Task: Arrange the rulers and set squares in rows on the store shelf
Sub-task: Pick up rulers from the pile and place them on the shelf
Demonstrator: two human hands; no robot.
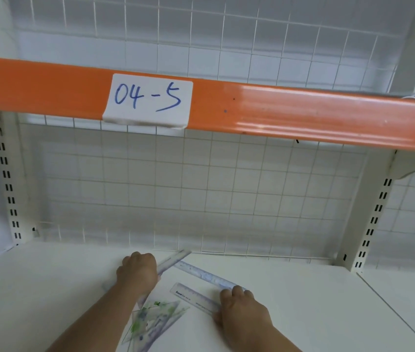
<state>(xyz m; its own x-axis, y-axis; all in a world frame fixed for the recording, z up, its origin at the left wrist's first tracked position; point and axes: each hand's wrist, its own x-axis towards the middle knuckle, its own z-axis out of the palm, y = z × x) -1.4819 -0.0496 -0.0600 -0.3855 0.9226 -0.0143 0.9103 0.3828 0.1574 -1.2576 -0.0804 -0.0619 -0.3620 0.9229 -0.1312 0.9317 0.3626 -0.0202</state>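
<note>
Both hands are curled down on clear rulers: left hand [137, 271] closed over one ruler [173, 260], right hand [239, 304] pinching another ruler's [193, 295] end. Set squares [150, 321] lie heaped between the wrists. Sorting seems barely begun; next, the rulers likely need squaring parallel on the shelf [315, 313].

Both hands [137, 271] [242, 309] knuckles-up, fingers curled, apart.

white shelf [303, 313] | on it: clear rulers [202, 274], set squares [150, 323]
</note>
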